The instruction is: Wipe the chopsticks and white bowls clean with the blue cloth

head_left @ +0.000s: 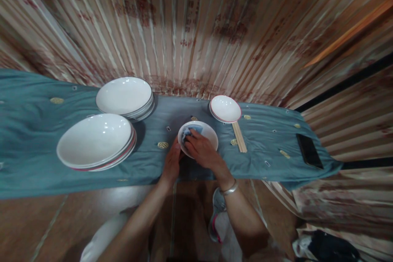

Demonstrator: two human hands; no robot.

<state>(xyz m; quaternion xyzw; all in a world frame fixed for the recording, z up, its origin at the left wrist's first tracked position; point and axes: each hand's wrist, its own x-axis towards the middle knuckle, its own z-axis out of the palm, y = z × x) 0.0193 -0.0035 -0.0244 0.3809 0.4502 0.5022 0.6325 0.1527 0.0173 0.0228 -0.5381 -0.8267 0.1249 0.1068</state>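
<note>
while the left hand point(172, 159) steadies a small white bowl point(211, 134) at its left edge, the right hand point(202, 149) reaches over the near rim, its fingers on a blue cloth point(186, 132) inside. to work the cloth around the bowl well, i would let the left grip do all the steadying, so that nothing tips under the push; the right fingertips ought to lie flat, with cloth between them and the glaze, and follow the curve with light, even pressure.

the left forearm slants in from the near left of the bowl, and its grip is clamped on the bowl's left side, thumb at the rim, the other fingers mostly out of sight. the right forearm, a silver bangle point(229, 188) at its wrist, comes from the near right, back of the hand up, fingers bent into the hollow. as they hide part of the cloth, i cannot tell whether the right grip pinches it or only presses.

on the worktop point(150, 168), left of the bowl, stand a near stack of dishes point(95, 141) and a far stack of dishes point(124, 95). right of the bowl lie chopsticks point(239, 137), with small bowls point(225, 108) behind them and a phone point(308, 151) well beyond.
</note>
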